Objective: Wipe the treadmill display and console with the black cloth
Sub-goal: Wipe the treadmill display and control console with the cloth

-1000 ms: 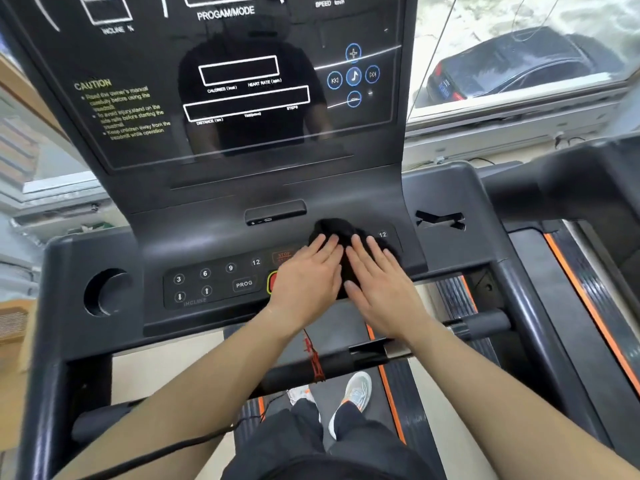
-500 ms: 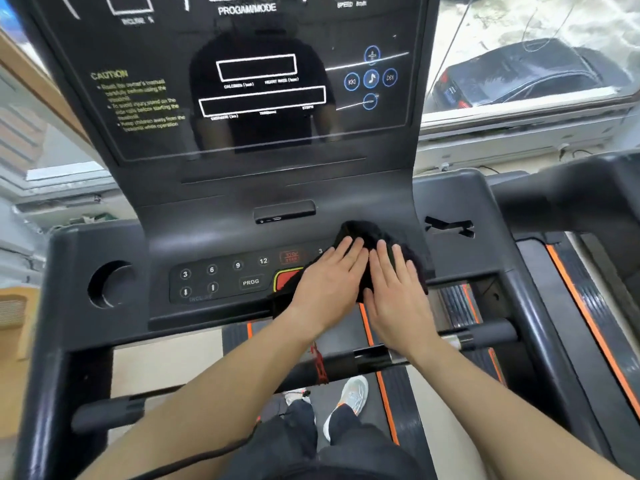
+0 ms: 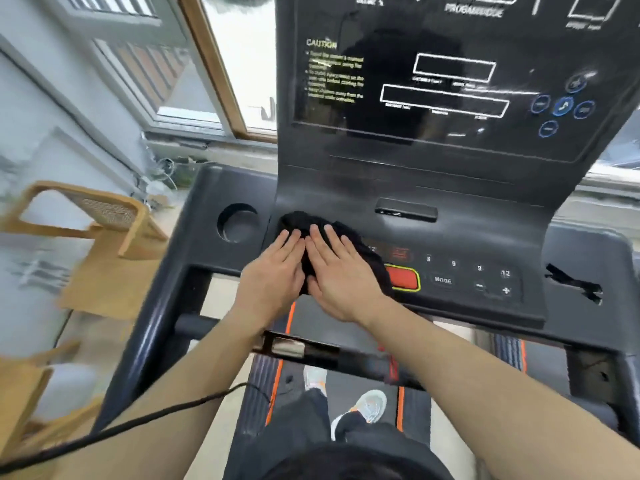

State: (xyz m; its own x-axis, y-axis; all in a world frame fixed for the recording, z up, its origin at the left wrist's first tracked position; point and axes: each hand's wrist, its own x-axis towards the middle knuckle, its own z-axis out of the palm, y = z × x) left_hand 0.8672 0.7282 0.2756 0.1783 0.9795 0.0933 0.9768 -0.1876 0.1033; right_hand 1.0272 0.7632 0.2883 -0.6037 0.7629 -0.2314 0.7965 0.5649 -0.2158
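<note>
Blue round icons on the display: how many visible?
5, clustered at the display's right side: top, left, centre, right, bottom. Blurred; none hidden.

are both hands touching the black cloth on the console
Touching. The head view shows the left hand and right hand pressed flat on the black cloth, which bunches out beyond the fingers on the console.

1. The left hand (image 3: 273, 275) lies flat, palm down, with the fingers straight and close together.
2. The right hand (image 3: 341, 277) lies flat just beside it, palm down, fingers slightly spread.
3. The two index fingers almost touch at their tips.
4. Both forearms are bare and reach forward, converging toward the hands.
</note>
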